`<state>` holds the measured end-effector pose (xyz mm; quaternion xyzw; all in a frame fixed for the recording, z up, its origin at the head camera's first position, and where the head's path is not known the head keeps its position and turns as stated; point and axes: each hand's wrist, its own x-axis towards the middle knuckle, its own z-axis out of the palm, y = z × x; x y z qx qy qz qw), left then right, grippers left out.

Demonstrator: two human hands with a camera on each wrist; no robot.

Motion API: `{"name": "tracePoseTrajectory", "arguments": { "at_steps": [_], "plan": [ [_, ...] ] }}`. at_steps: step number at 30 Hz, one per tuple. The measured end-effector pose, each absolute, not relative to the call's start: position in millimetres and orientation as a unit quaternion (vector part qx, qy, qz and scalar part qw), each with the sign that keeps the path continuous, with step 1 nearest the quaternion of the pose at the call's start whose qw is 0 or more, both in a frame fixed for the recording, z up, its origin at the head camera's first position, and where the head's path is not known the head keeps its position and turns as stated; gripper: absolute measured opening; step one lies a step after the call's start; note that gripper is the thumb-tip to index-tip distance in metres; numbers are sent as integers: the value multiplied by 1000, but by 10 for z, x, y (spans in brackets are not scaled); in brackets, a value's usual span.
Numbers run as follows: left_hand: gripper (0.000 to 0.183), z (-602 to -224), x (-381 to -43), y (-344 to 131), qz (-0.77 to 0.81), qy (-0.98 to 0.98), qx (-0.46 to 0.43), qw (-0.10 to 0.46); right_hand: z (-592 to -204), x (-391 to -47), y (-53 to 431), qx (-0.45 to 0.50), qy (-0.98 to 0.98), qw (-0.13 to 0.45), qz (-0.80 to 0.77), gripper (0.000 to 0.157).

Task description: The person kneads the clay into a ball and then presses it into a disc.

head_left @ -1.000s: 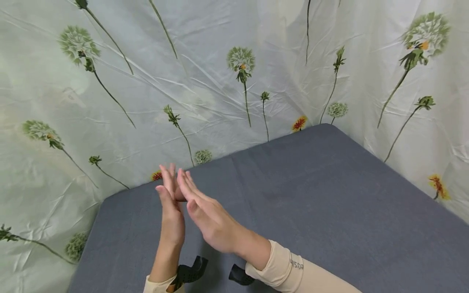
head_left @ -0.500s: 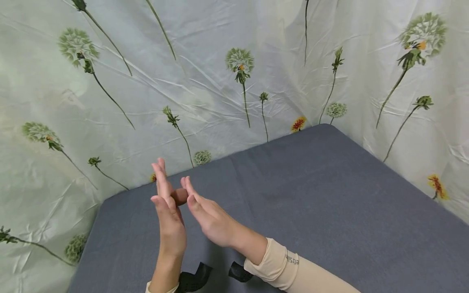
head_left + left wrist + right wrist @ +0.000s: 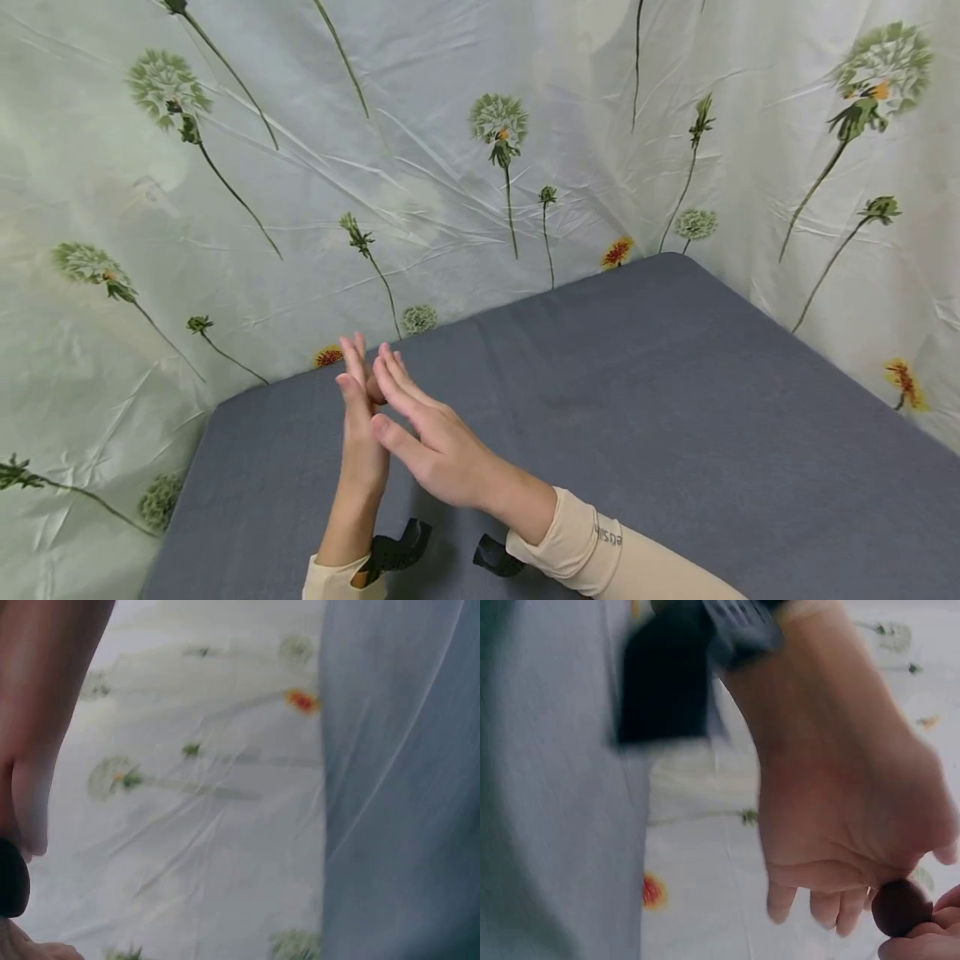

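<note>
A smooth brown ball [image 3: 377, 388] sits between my two hands, over the table's far left part. Its material cannot be told. In the head view my left hand [image 3: 365, 450] stands upright with straight fingers, its palm side against the ball. My right hand [image 3: 450, 450] slants in from the right, fingers straight and pressing the ball from the other side, thumb near the left palm. From the right wrist the ball [image 3: 901, 907] looks round, between the left palm and the right fingertips [image 3: 922, 941]. The left wrist view shows it as a dark shape [image 3: 11, 879] cut by the frame edge.
A dark grey cloth covers the table [image 3: 637, 400]. Behind and beside it hangs a pale curtain [image 3: 420, 167] printed with dandelions. Black wrist devices [image 3: 403, 546] are worn on both wrists, and the right forearm's cream sleeve [image 3: 592, 542] crosses the table's front.
The hands slide against each other with the ball between them. Half a second ago the left fingers reached farther and more of the ball showed; now the right hand has moved forward over it.
</note>
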<state>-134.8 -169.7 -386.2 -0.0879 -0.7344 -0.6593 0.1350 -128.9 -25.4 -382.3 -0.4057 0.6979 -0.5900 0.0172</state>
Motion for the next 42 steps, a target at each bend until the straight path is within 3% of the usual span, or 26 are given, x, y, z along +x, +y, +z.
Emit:
{"name": "tracePoseTrajectory", "arguments": {
  "at_steps": [3,8,16,21,23,29,33,37,42],
  "plan": [
    [76,-3895,-1315,-1535,-647,-746,-120,106,-3811,-1380,-171,-379,695,-2,-612,71],
    [78,-3793,-1187,-1427,-649,-740,-144,101,-3847,-1472,-127,-353,694,29,-628,73],
    [71,-3565,-1137,-1694,-655,-715,-125,209,-3929,-1310,-324,-400,684,101,-602,74],
    [62,-3636,-1224,-1873,-594,-756,-111,251,-3914,-1212,-382,-424,684,86,-588,72],
    [60,-3701,-1266,-1874,-568,-780,-105,241,-3892,-1216,-357,-425,682,59,-593,71],
    [64,-3824,-1285,-1642,-571,-798,-128,143,-3835,-1361,-189,-391,681,-12,-619,73],
    [67,-3788,-1190,-1481,-589,-788,-153,99,-3840,-1483,-103,-348,686,-2,-639,75],
    [70,-3692,-1103,-1435,-610,-769,-163,103,-3881,-1527,-106,-335,684,39,-647,77],
    [73,-3606,-1102,-1533,-611,-758,-164,159,-3933,-1450,-216,-366,692,73,-619,78]
  ]
}}
